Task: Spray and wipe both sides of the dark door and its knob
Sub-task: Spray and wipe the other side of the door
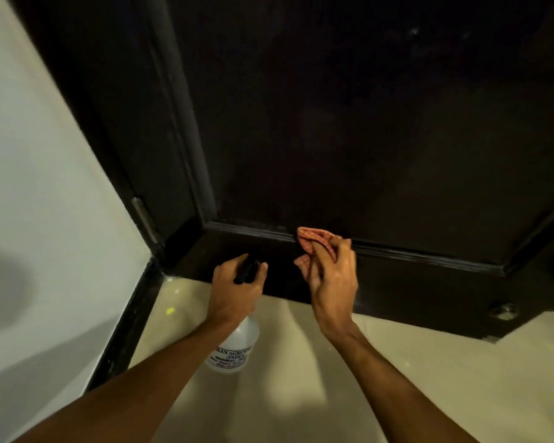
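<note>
The dark door (pixel 349 129) fills the upper view, seen from low down near its bottom rail. My right hand (pixel 331 276) holds a reddish cloth (pixel 315 239) against the raised moulding at the foot of the door panel. My left hand (pixel 237 282) grips the black trigger head of a white spray bottle (pixel 235 346), which hangs below the hand over the floor. The nozzle points toward the door's bottom rail. The door knob is not in view.
A metal hinge (pixel 144 219) sits on the dark door frame at the left, beside a pale wall (pixel 39 187) with a black skirting (pixel 125 321). The floor (pixel 397 378) is cream tile. A round metal door stop (pixel 504 310) lies at the door's lower right.
</note>
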Demonstrator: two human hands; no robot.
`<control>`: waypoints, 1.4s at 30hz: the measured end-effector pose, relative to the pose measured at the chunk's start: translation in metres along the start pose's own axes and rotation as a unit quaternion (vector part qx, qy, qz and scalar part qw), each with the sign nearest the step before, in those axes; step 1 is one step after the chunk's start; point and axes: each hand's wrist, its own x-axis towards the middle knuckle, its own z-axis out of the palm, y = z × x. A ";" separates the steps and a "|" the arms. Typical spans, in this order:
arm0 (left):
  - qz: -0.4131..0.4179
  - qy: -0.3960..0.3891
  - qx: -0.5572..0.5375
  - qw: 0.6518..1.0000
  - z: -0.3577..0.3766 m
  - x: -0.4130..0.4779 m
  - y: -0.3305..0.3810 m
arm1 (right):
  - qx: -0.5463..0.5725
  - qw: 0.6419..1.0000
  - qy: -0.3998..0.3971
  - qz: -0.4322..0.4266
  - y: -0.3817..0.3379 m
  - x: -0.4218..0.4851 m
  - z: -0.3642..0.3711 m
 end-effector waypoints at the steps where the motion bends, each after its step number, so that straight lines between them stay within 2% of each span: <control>1: 0.008 0.003 0.003 1.000 -0.003 0.000 -0.001 | 0.010 1.000 0.019 0.013 0.011 -0.006 -0.008; 2: 0.006 0.014 -0.003 1.000 -0.012 0.002 -0.004 | 0.005 0.999 0.035 0.015 0.016 -0.007 -0.011; 4: -0.001 0.048 -0.029 0.998 -0.031 0.009 -0.011 | -0.024 0.999 0.017 -0.027 0.007 0.000 0.003; 8: -0.005 0.074 -0.040 0.996 -0.050 0.017 -0.021 | -0.024 0.987 -0.105 -0.121 -0.056 0.014 0.059; 11: 0.026 0.104 -0.050 0.993 -0.066 0.024 -0.028 | -0.072 0.962 -0.115 -0.238 -0.110 0.022 0.111; 13: 0.013 0.122 -0.055 0.991 -0.076 0.030 -0.034 | -0.158 0.931 -0.153 -0.292 -0.116 0.025 0.128; 15: 0.014 0.124 -0.042 0.991 -0.088 0.036 -0.043 | -0.229 0.904 -0.206 -0.296 -0.098 0.026 0.132; 17: 0.023 0.125 -0.040 0.991 -0.098 0.040 -0.047 | -0.245 0.906 -0.234 -0.252 -0.087 0.027 0.126; 18: 0.025 0.133 -0.041 0.990 -0.105 0.043 -0.048 | -0.253 0.904 -0.229 -0.257 -0.088 0.028 0.126; 22: 0.031 0.158 -0.051 0.986 -0.119 0.047 -0.049 | -0.272 0.868 -0.155 -0.387 -0.117 0.044 0.123; 24: 0.037 0.146 -0.055 0.987 -0.122 0.046 -0.044 | -0.299 0.857 -0.116 -0.403 -0.123 0.051 0.120; 26: 0.053 0.146 -0.051 0.987 -0.128 0.048 -0.038 | -0.333 0.840 -0.138 -0.406 -0.125 0.055 0.122; 28: 0.059 0.150 -0.052 0.986 -0.134 0.049 -0.034 | -0.358 0.808 -0.175 -0.435 -0.125 0.053 0.125; 31: 0.087 0.151 -0.032 0.984 -0.143 0.048 -0.020 | -0.388 0.778 -0.169 -0.464 -0.142 0.072 0.111; 36: 0.094 0.144 -0.038 0.984 -0.162 0.051 0.015 | -0.380 0.807 -0.077 -0.445 -0.203 0.134 0.071; 38: 0.071 0.144 -0.054 0.986 -0.171 0.056 0.033 | -0.397 0.775 -0.099 -0.482 -0.197 0.132 0.065; 41: 0.048 0.130 -0.087 0.987 -0.184 0.065 0.071 | -0.462 0.683 -0.197 -0.531 -0.177 0.118 0.054; 42: 0.047 0.122 -0.088 0.988 -0.185 0.065 0.081 | -0.464 0.684 -0.205 -0.525 -0.177 0.122 0.050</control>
